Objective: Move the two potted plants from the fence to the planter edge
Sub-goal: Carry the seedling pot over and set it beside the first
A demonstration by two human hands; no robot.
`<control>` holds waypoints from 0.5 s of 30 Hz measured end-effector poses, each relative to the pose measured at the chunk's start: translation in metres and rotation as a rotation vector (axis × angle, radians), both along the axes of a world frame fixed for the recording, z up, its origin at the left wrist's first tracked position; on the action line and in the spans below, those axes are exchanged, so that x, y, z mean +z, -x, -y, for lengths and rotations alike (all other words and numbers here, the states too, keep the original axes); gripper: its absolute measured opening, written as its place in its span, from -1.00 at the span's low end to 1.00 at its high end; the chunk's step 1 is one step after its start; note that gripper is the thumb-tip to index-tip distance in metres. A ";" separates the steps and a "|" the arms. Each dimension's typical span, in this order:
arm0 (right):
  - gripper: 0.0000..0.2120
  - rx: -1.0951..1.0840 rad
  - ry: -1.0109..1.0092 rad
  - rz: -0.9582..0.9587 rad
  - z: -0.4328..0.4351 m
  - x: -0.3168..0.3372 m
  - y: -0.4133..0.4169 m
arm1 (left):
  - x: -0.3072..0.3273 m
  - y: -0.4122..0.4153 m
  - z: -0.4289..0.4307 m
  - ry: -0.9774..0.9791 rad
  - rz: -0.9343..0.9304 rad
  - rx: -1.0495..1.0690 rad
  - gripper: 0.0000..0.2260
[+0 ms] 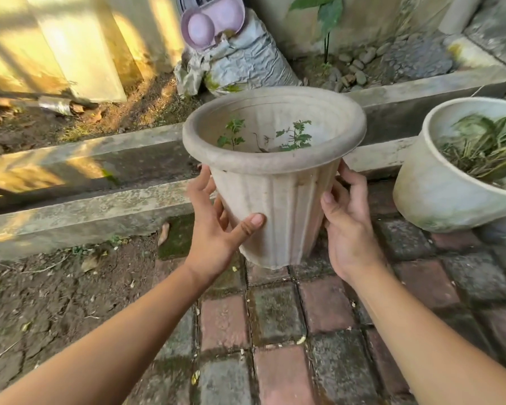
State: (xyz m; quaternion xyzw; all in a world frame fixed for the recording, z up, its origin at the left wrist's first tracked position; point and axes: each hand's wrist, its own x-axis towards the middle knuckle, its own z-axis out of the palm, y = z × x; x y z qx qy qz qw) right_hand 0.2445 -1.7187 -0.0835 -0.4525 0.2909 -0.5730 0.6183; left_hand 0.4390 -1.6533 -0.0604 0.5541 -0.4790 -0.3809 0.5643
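Holding ribbed pot above planter edge.

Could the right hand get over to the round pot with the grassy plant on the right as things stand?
Probably not yet: the right hand and left hand both grip the ribbed pot. The path to the round pot looks clear.

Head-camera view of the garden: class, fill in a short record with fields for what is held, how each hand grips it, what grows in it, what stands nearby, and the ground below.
Held item: pale ribbed plastic flowerpot with a rolled rim, lifted clear of the ground
Left hand: on the pot's left side, thumb across the front
Right hand: on the pot's right side
Contents: two small green seedlings
Nearby: round white pot of grassy leaves, on the right
Behind: grey concrete planter edge
Ground: red and grey brick paving
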 end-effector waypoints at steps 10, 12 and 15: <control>-0.54 0.027 0.056 -0.040 0.038 -0.024 0.023 | -0.036 0.017 0.026 0.004 0.089 -0.016 0.10; -0.49 0.048 0.059 -0.058 0.044 -0.027 0.027 | -0.042 0.019 0.031 -0.018 0.116 -0.037 0.25; -0.49 0.045 0.047 -0.067 0.047 -0.038 0.032 | -0.050 0.016 0.034 -0.062 0.150 -0.081 0.30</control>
